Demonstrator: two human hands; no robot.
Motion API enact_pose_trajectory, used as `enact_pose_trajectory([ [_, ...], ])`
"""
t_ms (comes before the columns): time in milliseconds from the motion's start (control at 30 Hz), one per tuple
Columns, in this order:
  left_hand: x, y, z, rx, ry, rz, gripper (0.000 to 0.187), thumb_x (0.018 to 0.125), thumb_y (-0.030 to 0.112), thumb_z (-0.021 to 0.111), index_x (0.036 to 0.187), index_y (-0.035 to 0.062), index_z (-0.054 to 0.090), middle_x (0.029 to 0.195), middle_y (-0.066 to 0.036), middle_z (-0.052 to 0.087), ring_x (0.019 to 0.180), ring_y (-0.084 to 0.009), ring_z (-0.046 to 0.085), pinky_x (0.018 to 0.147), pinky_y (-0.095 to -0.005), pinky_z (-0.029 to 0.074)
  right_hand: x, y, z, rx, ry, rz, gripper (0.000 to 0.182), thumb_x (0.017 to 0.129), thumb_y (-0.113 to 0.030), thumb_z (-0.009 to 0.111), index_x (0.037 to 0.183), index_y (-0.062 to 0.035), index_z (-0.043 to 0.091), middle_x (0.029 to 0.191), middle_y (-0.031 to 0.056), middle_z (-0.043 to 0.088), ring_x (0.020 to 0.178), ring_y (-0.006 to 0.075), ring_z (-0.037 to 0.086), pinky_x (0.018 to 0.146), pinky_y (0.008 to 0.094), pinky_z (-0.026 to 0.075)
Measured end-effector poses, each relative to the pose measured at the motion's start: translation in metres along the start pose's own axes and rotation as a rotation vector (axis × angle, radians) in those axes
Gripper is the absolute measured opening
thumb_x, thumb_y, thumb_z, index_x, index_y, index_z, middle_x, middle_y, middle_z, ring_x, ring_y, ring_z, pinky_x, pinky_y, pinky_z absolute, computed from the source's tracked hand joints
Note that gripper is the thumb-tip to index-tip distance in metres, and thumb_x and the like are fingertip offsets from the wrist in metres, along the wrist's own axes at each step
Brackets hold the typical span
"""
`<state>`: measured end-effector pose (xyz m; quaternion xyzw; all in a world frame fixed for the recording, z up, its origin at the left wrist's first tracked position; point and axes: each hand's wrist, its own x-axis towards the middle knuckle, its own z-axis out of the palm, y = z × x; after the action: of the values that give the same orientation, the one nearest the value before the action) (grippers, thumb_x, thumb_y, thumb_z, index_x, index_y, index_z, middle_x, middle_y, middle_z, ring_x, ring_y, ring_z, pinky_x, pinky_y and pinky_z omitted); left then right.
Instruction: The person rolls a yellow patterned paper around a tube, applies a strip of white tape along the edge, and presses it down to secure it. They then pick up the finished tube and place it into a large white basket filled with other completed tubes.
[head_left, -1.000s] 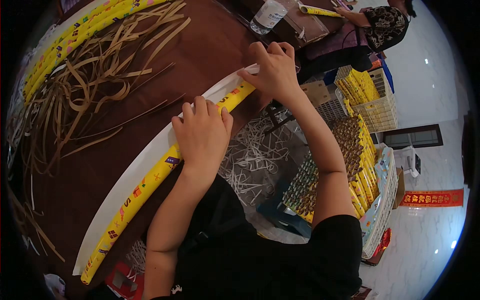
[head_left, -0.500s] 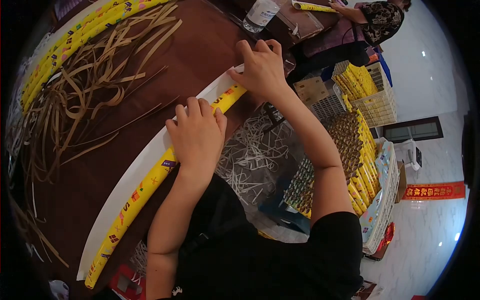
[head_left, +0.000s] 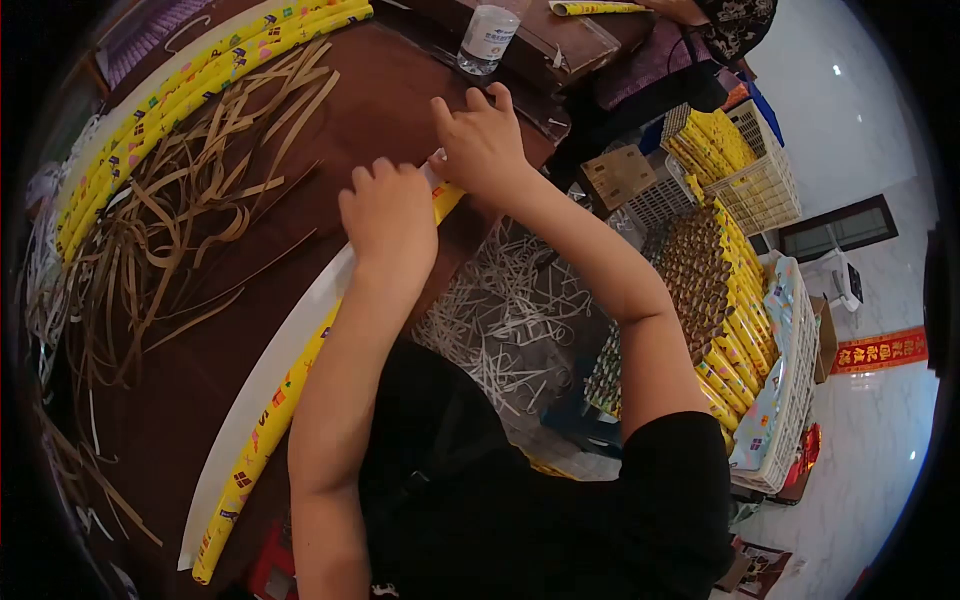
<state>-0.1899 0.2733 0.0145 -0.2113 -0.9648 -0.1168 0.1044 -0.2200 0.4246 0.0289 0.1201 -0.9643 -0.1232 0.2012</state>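
A long roll of yellow patterned wrapping paper [head_left: 262,432] runs diagonally over the brown table, with a white strip of paper [head_left: 235,425] spread flat along its far side. My left hand [head_left: 388,220] lies over the upper part of the roll, fingers reaching forward and palm down. Farther up, my right hand [head_left: 482,145] rests at the roll's far end, its fingers spread and bent, the thumb by the paper. Neither hand wraps round the roll. My left hand and forearm hide part of it.
Brown strips [head_left: 190,190] lie tangled beside more yellow rolls [head_left: 150,120]. A plastic bottle [head_left: 487,42] stands beyond my right hand. White strips [head_left: 510,300] litter the floor. Crates hold stacked yellow rolls [head_left: 715,290] at right. Another person's patterned sleeve [head_left: 740,25] shows at the top.
Both hands have shifted forward across the table, away from my body, and my left hand covers the roll more flatly. The camera view has also moved slightly.
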Motion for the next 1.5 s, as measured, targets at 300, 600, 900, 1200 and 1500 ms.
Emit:
enact_pose_trajectory([
  [300, 0.056, 0.000, 0.029, -0.292, -0.041, -0.060, 0.026, 0.078, 0.023, 0.068, 0.095, 0.0044, 0.066, 0.100, -0.015, 0.064, 0.098, -0.0346, 0.061, 0.083, -0.0456, 0.048, -0.013, 0.021, 0.004, 0.111, 0.004, -0.025, 0.047, 0.078, -0.032, 0.061, 0.114, -0.0034, 0.053, 0.077, 0.0058, 0.066, 0.096, 0.0238, 0.055, 0.102, 0.0494, 0.027],
  [600, 0.058, 0.001, 0.025, -0.474, -0.151, -0.145, 0.021, 0.081, 0.018, 0.062, 0.095, 0.0056, 0.071, 0.090, -0.015, 0.071, 0.087, -0.0309, 0.068, 0.080, -0.0410, 0.051, -0.025, 0.046, 0.022, 0.162, 0.097, 0.001, 0.045, 0.081, -0.037, 0.069, 0.115, -0.0117, 0.054, 0.093, 0.0070, 0.066, 0.102, 0.0240, 0.055, 0.104, 0.0474, 0.028],
  [900, 0.063, -0.001, 0.037, -0.588, -0.114, -0.179, 0.018, 0.080, 0.024, 0.066, 0.083, 0.0068, 0.072, 0.082, -0.014, 0.070, 0.083, -0.0303, 0.068, 0.077, -0.0419, 0.051, -0.026, 0.044, 0.043, 0.191, 0.229, 0.035, 0.043, 0.081, -0.038, 0.069, 0.112, -0.0119, 0.055, 0.093, 0.0053, 0.067, 0.104, 0.0234, 0.055, 0.104, 0.0468, 0.027],
  [1200, 0.068, 0.001, 0.050, -0.608, -0.032, -0.129, 0.018, 0.080, 0.024, 0.067, 0.081, 0.0069, 0.072, 0.082, -0.013, 0.070, 0.082, -0.0319, 0.067, 0.076, -0.0434, 0.050, -0.025, 0.049, 0.065, 0.204, 0.370, -0.080, 0.036, 0.077, -0.029, 0.071, 0.110, -0.0171, 0.064, 0.115, 0.0048, 0.057, 0.106, 0.0273, 0.051, 0.095, 0.0440, 0.036],
  [1500, 0.068, 0.002, 0.058, -0.555, 0.005, -0.102, 0.015, 0.079, 0.020, 0.064, 0.080, 0.0074, 0.072, 0.082, -0.012, 0.070, 0.082, -0.0316, 0.065, 0.078, -0.0434, 0.049, -0.003, 0.066, 0.064, 0.688, 0.108, -0.325, 0.011, 0.073, -0.014, 0.071, 0.084, -0.0127, 0.072, 0.105, 0.0047, 0.059, 0.105, 0.0260, 0.052, 0.091, 0.0406, 0.041],
])
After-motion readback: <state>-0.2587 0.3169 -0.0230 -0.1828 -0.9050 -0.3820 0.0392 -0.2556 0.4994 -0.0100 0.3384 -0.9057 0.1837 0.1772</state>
